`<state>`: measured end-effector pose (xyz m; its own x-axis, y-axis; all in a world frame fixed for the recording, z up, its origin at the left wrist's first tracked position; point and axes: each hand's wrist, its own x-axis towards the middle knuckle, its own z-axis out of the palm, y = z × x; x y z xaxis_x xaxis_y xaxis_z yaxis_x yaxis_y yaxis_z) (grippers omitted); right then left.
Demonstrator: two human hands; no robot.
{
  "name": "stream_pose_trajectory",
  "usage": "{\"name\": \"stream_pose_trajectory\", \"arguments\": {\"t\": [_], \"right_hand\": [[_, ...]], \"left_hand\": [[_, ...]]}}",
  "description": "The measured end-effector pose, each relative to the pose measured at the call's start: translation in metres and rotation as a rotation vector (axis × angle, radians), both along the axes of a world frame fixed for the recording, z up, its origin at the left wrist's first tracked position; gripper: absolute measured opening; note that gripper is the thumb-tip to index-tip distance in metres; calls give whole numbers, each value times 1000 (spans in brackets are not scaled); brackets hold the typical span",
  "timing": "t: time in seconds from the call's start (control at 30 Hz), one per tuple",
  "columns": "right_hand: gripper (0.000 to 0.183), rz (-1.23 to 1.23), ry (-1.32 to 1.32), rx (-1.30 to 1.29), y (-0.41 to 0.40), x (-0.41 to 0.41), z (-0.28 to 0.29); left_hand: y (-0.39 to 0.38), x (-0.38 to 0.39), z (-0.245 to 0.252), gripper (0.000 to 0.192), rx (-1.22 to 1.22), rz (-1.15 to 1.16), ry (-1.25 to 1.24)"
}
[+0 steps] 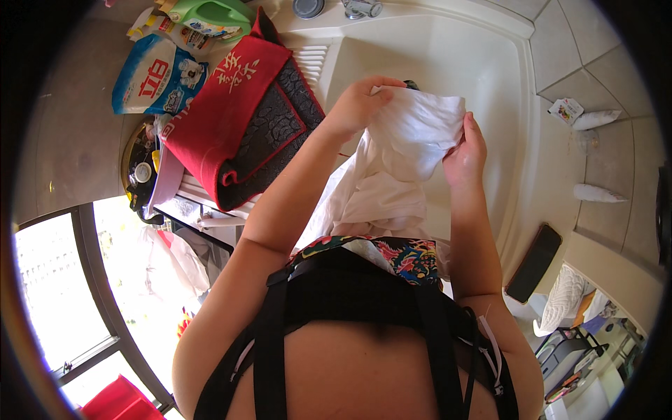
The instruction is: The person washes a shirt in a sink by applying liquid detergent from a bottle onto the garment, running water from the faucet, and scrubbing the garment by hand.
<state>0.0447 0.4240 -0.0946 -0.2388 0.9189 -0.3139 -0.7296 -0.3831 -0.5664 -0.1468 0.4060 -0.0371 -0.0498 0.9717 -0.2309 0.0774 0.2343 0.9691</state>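
A damp-looking white cloth garment (415, 131) is stretched between my two hands over the white laundry sink (488, 68). My left hand (367, 100) pinches its upper left edge, thumb on top. At the right edge, my right hand (467, 157) grips the fabric, with part of the fingers hidden behind it. The rest of the garment hangs down in folds (380, 205) towards my body, over the sink's near side. A small dark patterned piece (412, 85) shows just beyond my left fingertips; I cannot tell what it belongs to.
Left of the sink a folded red mat (210, 152) lies over the ribbed washboard (310, 60). Behind it stand a blue-and-white detergent bag (157, 79) and a green jug (220, 18). A faucet (362, 8) is at the far rim. A phone (533, 262) and white tubes (598, 193) lie on the right.
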Motion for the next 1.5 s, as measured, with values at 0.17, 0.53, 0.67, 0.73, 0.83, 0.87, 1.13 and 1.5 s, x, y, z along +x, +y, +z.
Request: {"name": "stream_pose_trajectory", "arguments": {"t": [0.17, 0.53, 0.67, 0.73, 0.83, 0.87, 1.13, 1.5], "right_hand": [[27, 4, 10, -22, 1, -1, 2], [28, 9, 6, -64, 2, -2, -4], [31, 23, -53, -74, 4, 0, -10], [35, 34, -77, -65, 3, -3, -1], [42, 103, -289, 81, 1, 3, 10], [41, 249, -308, 178, 3, 10, 7], [25, 215, -819, 665, 8, 8, -9], [31, 15, -217, -183, -5, -24, -12]], "left_hand": [[2, 5, -10, 19, -15, 26, -55], [-3, 0, -13, 42, 178, -239, 405], [4, -3, 3, 35, -55, -508, 626], [2, -12, -7, 30, 6, -450, 573], [0, -20, -15, 26, 108, -377, 465], [-1, -21, -17, 26, 150, -357, 410], [-3, -12, -7, 24, -173, -246, 60], [-29, 70, -17, 31, 328, -358, 959]]}}
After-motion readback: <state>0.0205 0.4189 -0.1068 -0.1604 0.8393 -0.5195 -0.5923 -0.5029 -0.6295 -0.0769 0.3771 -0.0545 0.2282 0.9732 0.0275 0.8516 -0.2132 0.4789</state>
